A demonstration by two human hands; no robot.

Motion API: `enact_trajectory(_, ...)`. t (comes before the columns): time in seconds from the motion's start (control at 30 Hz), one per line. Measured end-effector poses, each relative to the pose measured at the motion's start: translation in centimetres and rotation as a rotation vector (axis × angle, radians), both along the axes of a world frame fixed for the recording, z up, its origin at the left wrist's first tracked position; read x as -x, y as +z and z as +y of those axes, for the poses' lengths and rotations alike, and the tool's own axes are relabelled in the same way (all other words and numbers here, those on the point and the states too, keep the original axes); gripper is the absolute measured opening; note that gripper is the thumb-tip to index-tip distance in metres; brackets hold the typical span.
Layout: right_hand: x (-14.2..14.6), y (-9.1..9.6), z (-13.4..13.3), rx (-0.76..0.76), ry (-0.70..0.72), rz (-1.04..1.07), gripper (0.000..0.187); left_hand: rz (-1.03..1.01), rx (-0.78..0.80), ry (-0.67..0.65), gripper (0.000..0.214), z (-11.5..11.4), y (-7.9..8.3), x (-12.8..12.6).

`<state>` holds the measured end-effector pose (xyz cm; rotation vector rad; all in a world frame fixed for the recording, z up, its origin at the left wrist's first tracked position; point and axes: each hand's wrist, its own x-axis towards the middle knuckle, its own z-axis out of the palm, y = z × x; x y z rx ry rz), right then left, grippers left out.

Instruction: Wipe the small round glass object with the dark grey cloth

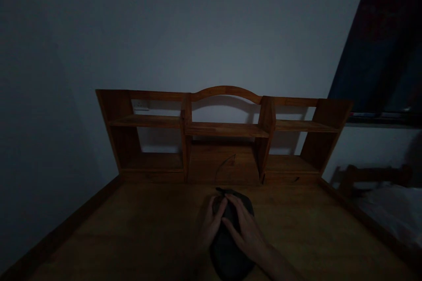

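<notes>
On the wooden desk in front of me lies a dark, rounded pouch [228,252], its far end bearing a short tab or strap. Its kind is hard to make out in the dim light. My left hand [211,224] grips the left side near the far end, thumb on top and fingers along the edge. My right hand [245,230] lies over the right side, fingers reaching toward the far end and thumb across the top. Both hands are closed on the pouch, their fingertips close together. Whether a zipper or flap lies under the fingertips I cannot tell.
Behind the pouch stands a wooden shelf unit [227,130] with an arched top rail, against a pale wall [211,30]. The desk [148,224] has raised side edges. At the right are a wooden chair back [376,174], whitish plastic [395,210] and a dark window [385,52].
</notes>
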<state>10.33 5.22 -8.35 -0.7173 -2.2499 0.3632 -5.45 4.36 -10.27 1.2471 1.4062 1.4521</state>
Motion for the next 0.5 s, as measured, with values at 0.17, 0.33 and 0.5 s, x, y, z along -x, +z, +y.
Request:
enact_trajectory(0.17, 0.3, 0.3, -0.4, 0.077, 0.004, 0.028, 0.056, -0.081, -0.011, -0.013, 0.042, 0.3, -0.3, 0.1)
enact_trajectory(0.33, 0.5, -0.4, 0.0, 0.085, 0.016, 0.045, 0.058, -0.181, -0.016, -0.112, 0.05, 0.9, -0.6, 0.2)
enact_trajectory(0.5, -1.0, 2.7, 0.2, 0.019, -0.107, 0.258, 0.048, -0.239, 0.025, -0.173, 0.051, 0.4, 0.3, -0.1)
